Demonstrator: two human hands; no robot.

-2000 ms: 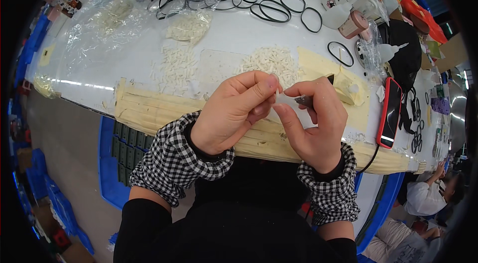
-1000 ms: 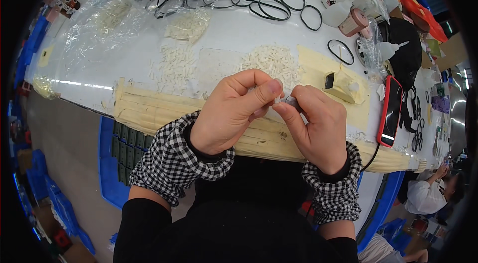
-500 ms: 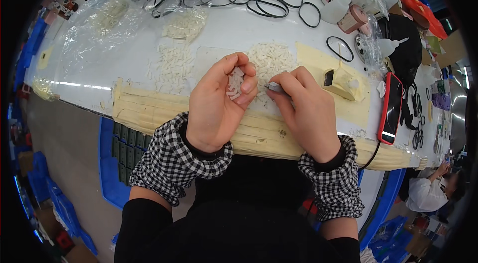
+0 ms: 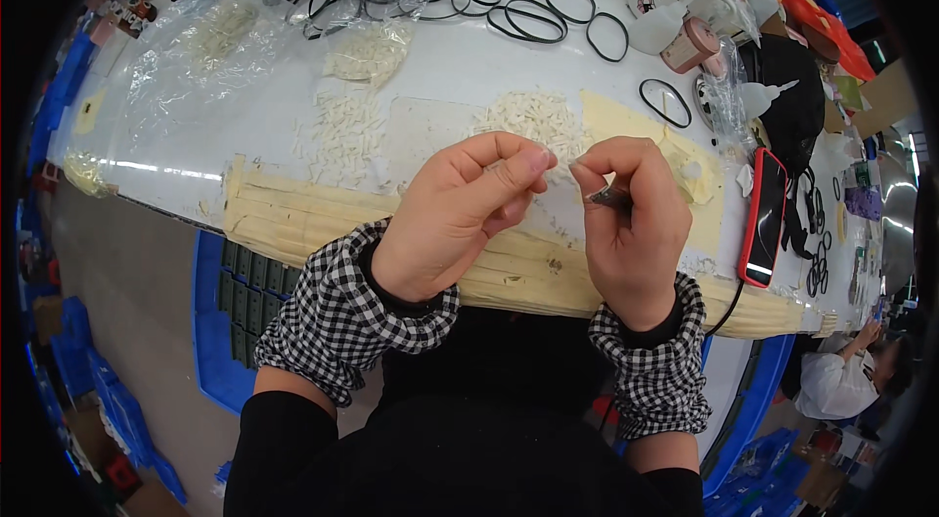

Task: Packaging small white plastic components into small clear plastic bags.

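My left hand is closed, its thumb and forefinger pinched together at the tips. A bit of white shows between its fingers; the palm is turned out of sight. Close beside it, my right hand has its fingers curled, with a small dark grey metallic piece held under them. The fingertips of both hands nearly meet, and whatever is pinched there is too small to make out. Just beyond them lies a heap of small white strip-like pieces. A second spread of such pieces lies further left.
Black rubber rings pile up at the back, beside clear plastic bags. To the right lie a red-cased phone and a pink jar. Yellow tape covers the table's front edge. A person in white sits at far right.
My left hand has turned over, hiding the white pieces that lay in its palm, and its fingertips have pinched together. My right hand has shifted right and rolled, its grey piece now tucked under the fingers.
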